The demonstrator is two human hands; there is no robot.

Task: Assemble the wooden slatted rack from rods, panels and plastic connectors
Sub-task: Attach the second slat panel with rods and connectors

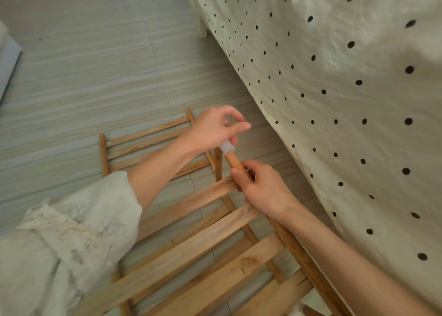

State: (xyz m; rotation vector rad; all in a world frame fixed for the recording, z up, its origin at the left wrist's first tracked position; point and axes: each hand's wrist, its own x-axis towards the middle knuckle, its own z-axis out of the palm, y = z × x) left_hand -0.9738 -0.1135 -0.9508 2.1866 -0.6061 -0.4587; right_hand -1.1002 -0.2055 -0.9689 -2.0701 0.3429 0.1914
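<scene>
My left hand [215, 129] pinches a white plastic connector [226, 146], seated on the tip of the rod [235, 163]. My right hand [260, 186] grips that rod just below, at the corner of the slatted panel [191, 248]. I judge the connector needs a straight, axial push; tilting risks jamming.

A translucent white plastic connector [226, 146] sits against the top end of a round wooden rod [235, 163], which slants up out of the near slatted panel [191, 251]. That panel is tilted, its pale flat slats crossing between rods. Beyond the connector, a smaller slatted panel [148, 143] lies flat on the floor.
</scene>
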